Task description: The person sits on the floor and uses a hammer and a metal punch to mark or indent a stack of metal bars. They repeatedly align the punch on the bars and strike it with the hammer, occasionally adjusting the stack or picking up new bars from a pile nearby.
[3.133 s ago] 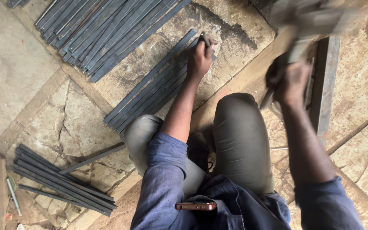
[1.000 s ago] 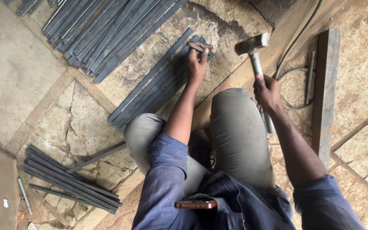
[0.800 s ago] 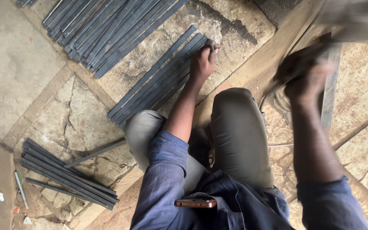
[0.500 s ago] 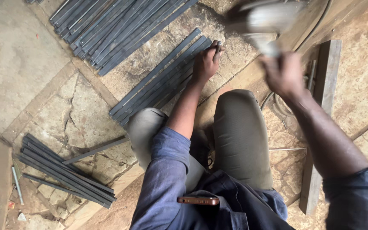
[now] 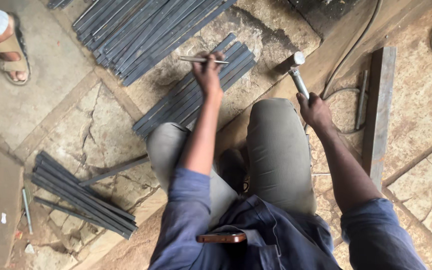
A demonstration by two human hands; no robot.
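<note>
1. The left hand [image 5: 208, 75] pinches a thin metal rod [image 5: 203, 60], its fingers closed round it, holding it crosswise over a row of flat steel bars [image 5: 191, 95] on the stone floor [image 5: 96, 125].
2. The right hand [image 5: 315, 110] is wrapped tight round the handle of a hammer [image 5: 296, 70], whose head rests low, just right of the bars.
3. A bigger pile of bars [image 5: 141, 30] lies beyond; a smaller bundle [image 5: 81, 195] sits well apart, to the left.
4. Another person's sandalled foot [image 5: 8, 50] stands at top left.

Left hand [image 5: 207, 71] reaches forward, fingers pinched; right hand [image 5: 314, 108] fisted, arm extended.
</note>
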